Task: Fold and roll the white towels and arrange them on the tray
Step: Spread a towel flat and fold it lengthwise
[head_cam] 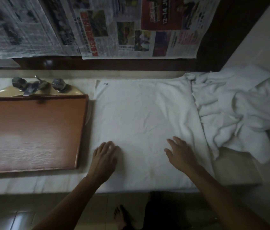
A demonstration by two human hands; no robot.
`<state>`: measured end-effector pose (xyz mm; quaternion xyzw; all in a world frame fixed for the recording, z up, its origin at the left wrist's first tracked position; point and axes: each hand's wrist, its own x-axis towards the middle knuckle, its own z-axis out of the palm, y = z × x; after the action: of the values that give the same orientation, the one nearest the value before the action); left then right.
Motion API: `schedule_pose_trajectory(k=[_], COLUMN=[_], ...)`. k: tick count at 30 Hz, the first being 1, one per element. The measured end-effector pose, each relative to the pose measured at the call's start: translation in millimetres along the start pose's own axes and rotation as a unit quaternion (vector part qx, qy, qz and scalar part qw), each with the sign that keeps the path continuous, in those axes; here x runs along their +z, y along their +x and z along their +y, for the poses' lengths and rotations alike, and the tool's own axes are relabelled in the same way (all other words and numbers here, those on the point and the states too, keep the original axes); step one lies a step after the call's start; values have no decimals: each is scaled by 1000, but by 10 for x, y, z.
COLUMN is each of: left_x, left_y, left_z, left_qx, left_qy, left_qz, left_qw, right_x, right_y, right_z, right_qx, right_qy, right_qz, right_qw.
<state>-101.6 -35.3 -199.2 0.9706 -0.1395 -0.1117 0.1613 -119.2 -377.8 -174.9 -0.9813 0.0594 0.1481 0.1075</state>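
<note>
Looked like a bathroom: cream washbasin (76,92) with chrome taps (31,86) set into a pale desk (31,185), tiled floor (15,218) below, newspaper sheets (114,30) hung over the wall behind

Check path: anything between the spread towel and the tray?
Nothing visible. The spread towel lies directly beside the tray, whose brown surface shows bare. The left hand and right hand rest flat on the towel.

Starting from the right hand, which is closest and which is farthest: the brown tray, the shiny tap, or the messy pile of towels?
1. The messy pile of towels: just to the right of the right hand.
2. The brown tray: off to the left, past the left hand.
3. The shiny tap: far left at the back, behind the tray.
</note>
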Motion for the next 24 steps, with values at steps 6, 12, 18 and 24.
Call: schedule_pose_trajectory(k=[6, 12, 18, 24], left_x=[-186, -273, -85, 156], left_y=[558, 1324, 1764, 1933], left_z=[613, 1387, 2146, 2826], left_qx=[-2, 12, 19, -22], left_qy=[-67, -121, -202, -301], left_qz=[35, 72, 61, 28], left_qw=[997, 990, 977, 953], right_x=[-621, -1422, -1769, -1807], right_y=[650, 1575, 2613, 3238], right_z=[225, 503, 782, 959], right_qx=[-62, -57, 41, 115], right_qy=[71, 78, 45, 80], right_qz=[163, 197, 139, 52], right_qw=[982, 976, 988, 989])
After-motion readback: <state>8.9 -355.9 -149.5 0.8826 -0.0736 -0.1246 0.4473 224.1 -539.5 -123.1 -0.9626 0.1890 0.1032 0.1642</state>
